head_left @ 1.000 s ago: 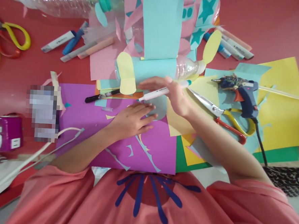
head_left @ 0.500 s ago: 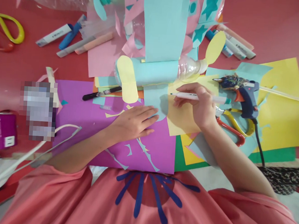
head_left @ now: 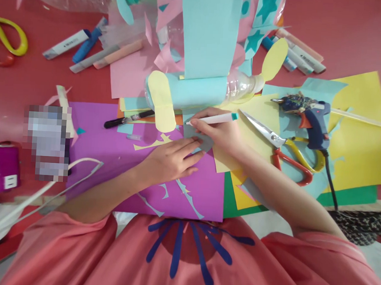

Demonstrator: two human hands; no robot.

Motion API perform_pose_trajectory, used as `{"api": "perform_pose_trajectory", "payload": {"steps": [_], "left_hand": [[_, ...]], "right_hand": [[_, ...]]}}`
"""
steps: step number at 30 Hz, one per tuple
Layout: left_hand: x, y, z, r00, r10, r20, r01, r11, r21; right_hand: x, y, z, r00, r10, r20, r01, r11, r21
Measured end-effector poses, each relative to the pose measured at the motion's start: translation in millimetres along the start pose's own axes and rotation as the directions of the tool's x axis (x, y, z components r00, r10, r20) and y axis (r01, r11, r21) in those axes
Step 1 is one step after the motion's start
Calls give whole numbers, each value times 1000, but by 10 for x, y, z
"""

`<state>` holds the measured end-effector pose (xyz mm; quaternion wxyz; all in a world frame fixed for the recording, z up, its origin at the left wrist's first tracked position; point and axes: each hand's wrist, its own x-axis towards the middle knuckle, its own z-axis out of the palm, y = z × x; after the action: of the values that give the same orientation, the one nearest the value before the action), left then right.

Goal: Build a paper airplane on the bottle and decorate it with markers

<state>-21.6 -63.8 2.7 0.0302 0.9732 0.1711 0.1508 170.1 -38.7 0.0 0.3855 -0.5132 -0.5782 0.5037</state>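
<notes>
Right hand [head_left: 223, 129] pinches teal-ended marker [head_left: 218, 118], tip at rounded light-blue paper [head_left: 191, 132] over purple sheet [head_left: 208, 195]. Left hand [head_left: 173, 158] flat, fingers loosely spread, gripping nothing. Bottle [head_left: 239, 87] already wrapped; marking seemingly unfinished, lines unreadable.

Head-worn, single view. Looks forward and down at the table [head_left: 355, 36] from close above. Covers both hands [head_left: 173, 158] mid-frame, shirt front [head_left: 122, 254] below.

I count two hands [head_left: 170, 158], two scissors [head_left: 262, 129] at three and ten o'clock, one glue gun [head_left: 317, 124], four markers [head_left: 65, 45] at ten.
</notes>
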Motion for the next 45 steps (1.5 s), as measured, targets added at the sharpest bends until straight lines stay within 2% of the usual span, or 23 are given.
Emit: {"api": "perform_pose_trajectory", "payload": {"steps": [7, 14, 21, 28, 36, 45], "left_hand": [[-6, -9, -8, 999, -6, 43, 8, 1000, -29], [25, -6, -16, 999, -6, -39, 5, 999, -38], [7, 3, -2, 1000, -25, 12, 25, 999, -36], [14, 8, -6, 1000, -18, -21, 17, 999, -36], [18, -13, -10, 999, -8, -37, 7, 1000, -29], [21, -14, -19, 999, 8, -43, -9, 1000, -26]], "right_hand": [[-11, 24, 17, 999, 0, -35, -2, 998, -64], [-16, 33, 33, 998, -60, -28, 57, 995, -85], [-13, 64, 27, 997, -79, 6, 79, 985, -156], [-15, 1, 1, 999, -39, 13, 41, 984, -176], [-51, -13, -42, 998, -9, -64, 2, 993, -121], [-86, -4, -110, 991, 0, -131, -29, 975, -219]]}}
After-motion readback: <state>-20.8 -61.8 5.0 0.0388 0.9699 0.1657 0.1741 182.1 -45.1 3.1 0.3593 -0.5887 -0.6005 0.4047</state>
